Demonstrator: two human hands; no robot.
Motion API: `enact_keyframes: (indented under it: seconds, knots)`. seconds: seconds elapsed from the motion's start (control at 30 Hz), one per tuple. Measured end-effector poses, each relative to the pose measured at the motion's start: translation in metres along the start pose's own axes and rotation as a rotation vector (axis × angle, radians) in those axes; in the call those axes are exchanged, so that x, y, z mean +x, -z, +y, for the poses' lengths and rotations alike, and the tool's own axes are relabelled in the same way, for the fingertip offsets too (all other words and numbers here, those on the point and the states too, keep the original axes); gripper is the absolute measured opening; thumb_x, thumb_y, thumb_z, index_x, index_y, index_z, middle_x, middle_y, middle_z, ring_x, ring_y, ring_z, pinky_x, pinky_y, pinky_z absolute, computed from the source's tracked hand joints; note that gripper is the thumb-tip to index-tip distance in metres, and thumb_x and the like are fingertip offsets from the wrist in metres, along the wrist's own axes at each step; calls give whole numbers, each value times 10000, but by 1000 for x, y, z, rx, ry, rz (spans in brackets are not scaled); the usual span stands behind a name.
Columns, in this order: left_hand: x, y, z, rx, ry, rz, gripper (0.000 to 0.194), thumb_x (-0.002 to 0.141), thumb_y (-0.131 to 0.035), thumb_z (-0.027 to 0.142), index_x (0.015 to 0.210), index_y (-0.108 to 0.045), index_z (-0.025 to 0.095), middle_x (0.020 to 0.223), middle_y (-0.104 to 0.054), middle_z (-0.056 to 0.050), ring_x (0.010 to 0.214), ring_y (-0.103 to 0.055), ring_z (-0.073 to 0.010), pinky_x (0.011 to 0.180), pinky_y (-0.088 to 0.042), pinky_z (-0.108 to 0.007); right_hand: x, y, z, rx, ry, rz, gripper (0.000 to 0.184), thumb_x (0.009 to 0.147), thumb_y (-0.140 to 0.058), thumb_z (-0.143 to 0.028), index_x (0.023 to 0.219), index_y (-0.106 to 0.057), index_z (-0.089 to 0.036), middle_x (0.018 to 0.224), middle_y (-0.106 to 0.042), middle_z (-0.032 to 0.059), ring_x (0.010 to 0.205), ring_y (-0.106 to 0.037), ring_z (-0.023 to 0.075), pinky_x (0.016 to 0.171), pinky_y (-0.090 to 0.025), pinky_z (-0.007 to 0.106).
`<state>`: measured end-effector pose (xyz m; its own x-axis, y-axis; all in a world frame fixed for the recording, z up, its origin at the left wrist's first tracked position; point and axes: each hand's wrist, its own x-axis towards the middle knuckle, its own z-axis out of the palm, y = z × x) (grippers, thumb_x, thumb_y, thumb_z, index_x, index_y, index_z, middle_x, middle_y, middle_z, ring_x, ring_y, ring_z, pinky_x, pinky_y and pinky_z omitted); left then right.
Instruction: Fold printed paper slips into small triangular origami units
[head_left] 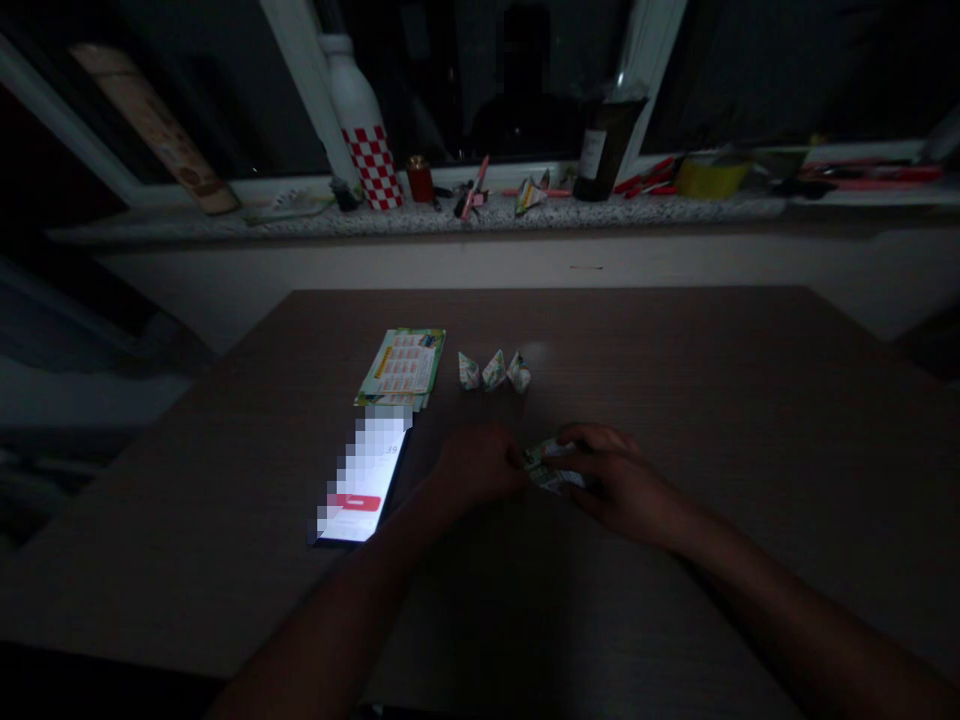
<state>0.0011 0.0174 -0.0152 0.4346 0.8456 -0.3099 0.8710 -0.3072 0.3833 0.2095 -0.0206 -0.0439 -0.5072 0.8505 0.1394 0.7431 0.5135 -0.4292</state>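
Note:
A small folded piece of printed paper [553, 482] lies low over the table between my two hands. My left hand [480, 462] is closed at its left end, the fingertips mostly hidden by the hand itself. From the other side, my right hand [626, 485] grips the paper, with fingers across its top and the thumb at its near edge. Beyond the hands, three small folded paper pieces [493, 371] stand in a row. To their left is a stack of green and white printed sheets [405, 362].
A lit phone [364, 480] lies left of my left forearm. Behind the table [712, 350], the granite sill [300, 225] carries a red-checked white bottle [367, 140], a dark bottle [596, 155], a small red jar [420, 180], a yellow roll [709, 178], a leaning tube [161, 130] and pens [475, 190].

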Motion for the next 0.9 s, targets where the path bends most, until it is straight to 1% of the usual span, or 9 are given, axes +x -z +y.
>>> enact_keyframes:
  seconds: [0.13,0.27,0.33,0.43,0.5,0.57,0.73,0.8,0.9]
  knots:
    - [0,2,-11,-11,51,4,195,685,-608,332,794,-729,224,793,-727,-27,672,-650,-170,543,-402,-230,0,0,0,9,8,-6,384,785,-628,-193,1153,-642,-302,1234,-546,68,1152,-488,259,972,-357,443]
    - [-2,3,-14,-9,52,10,204,699,-599,339,799,-728,216,808,-724,-35,698,-654,-178,564,-418,-233,0,-2,-1,17,10,24,366,778,-628,-198,1129,-656,-301,1218,-555,68,1142,-494,265,950,-368,439]
    - [-2,4,-13,-7,45,11,199,705,-599,342,792,-726,215,802,-722,-34,700,-654,-181,569,-423,-237,1,-5,-3,24,-6,65,325,778,-638,-229,1093,-673,-301,1187,-571,63,1116,-511,265,934,-372,441]
    - [-3,5,-11,-4,46,10,185,705,-609,341,768,-723,209,776,-719,-35,681,-652,-179,563,-422,-237,5,-13,-8,26,-71,159,229,780,-662,-318,1003,-707,-292,1087,-612,61,1041,-545,262,893,-384,439]
    - [-4,6,-11,-3,50,13,189,710,-609,349,766,-722,208,757,-716,-36,671,-651,-177,567,-426,-239,7,-17,-13,10,-120,216,208,758,-692,-371,943,-718,-279,1033,-624,60,1012,-549,267,876,-382,443]
    - [-4,5,-11,-4,48,15,198,718,-600,357,774,-723,211,745,-713,-35,663,-651,-181,562,-426,-243,10,-19,-18,-7,-151,244,202,742,-708,-389,905,-718,-270,1008,-625,59,1000,-546,270,870,-377,445]
    - [-4,6,-11,-8,42,13,206,708,-605,366,762,-726,209,734,-712,-33,656,-656,-189,542,-415,-244,11,-20,-21,5,-188,244,170,728,-719,-364,869,-719,-269,989,-626,49,981,-551,260,877,-374,444]
    - [-4,6,-9,-9,50,9,206,704,-609,365,757,-726,203,725,-709,-35,646,-652,-185,537,-413,-240,11,-20,-18,23,-193,231,190,707,-737,-351,883,-721,-283,999,-630,41,990,-554,261,879,-376,447]
    - [-3,6,-9,-11,60,4,191,698,-611,345,752,-722,200,717,-706,-34,628,-640,-177,531,-407,-238,9,-18,-9,51,-170,171,248,696,-742,-304,943,-717,-315,1055,-631,31,1033,-553,268,889,-379,457]
